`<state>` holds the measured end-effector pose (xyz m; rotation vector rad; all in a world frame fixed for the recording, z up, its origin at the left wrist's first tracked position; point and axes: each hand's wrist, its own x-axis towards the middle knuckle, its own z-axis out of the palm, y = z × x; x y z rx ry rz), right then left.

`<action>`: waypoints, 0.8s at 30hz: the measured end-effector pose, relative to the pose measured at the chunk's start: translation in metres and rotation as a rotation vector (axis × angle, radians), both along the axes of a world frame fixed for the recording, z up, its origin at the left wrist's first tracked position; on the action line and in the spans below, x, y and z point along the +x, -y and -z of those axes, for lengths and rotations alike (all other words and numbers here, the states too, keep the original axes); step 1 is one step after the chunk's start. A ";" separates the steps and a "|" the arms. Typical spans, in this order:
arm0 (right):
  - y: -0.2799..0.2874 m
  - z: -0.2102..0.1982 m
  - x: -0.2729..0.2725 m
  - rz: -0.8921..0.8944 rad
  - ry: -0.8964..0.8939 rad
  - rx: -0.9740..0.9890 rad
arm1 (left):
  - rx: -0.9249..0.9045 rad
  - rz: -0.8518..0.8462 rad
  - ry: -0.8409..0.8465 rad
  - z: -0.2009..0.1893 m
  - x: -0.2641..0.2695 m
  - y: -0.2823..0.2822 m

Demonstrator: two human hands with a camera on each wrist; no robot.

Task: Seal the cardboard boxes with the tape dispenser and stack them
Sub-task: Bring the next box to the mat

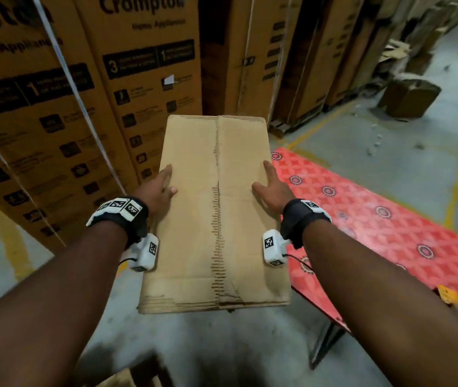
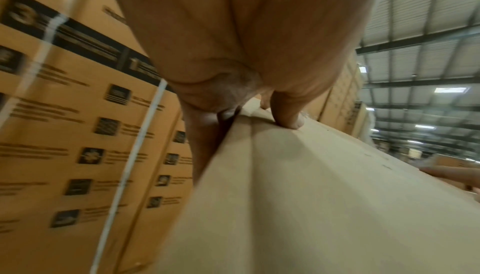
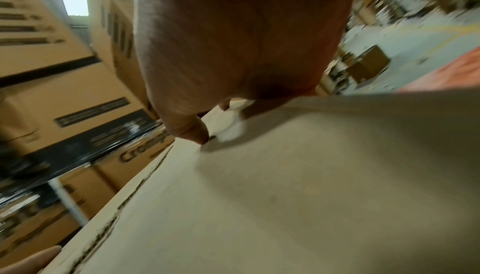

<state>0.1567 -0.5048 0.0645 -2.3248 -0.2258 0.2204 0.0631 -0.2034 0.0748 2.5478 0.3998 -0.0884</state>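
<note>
Tall printed cartons (image 1: 54,113) walled the left side of a warehouse aisle, and a table under a red patterned cloth (image 1: 375,219) stood to the right on the grey floor (image 1: 389,141). Between the two arms a plain cardboard box (image 1: 216,219) was carried clear of the table, its top seam running away from the person. No tape showed plainly on that seam, so whether it was sealed could not be told; the step in hand looked like carrying the box to set or stack it. The left hand (image 1: 160,191) clasped the left edge, thumb lying on top and fingers (image 2: 205,151) wrapped down the side. The right hand (image 1: 271,188) clasped the right edge the same way, thumb on top. No tape dispenser could be seen. Setting the box down would call for a level lowering, both edges gripped evenly until it rested.
</note>
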 end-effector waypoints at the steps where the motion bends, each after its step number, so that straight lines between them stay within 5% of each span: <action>1: 0.019 0.000 -0.002 0.025 -0.013 -0.002 | 0.015 0.025 0.000 0.002 0.008 0.017; 14: 0.281 0.011 -0.013 0.345 -0.071 0.003 | -0.076 0.393 0.014 0.030 0.106 0.262; 24: 0.381 0.022 -0.013 0.482 -0.163 -0.004 | -0.001 0.557 -0.082 0.033 0.152 0.366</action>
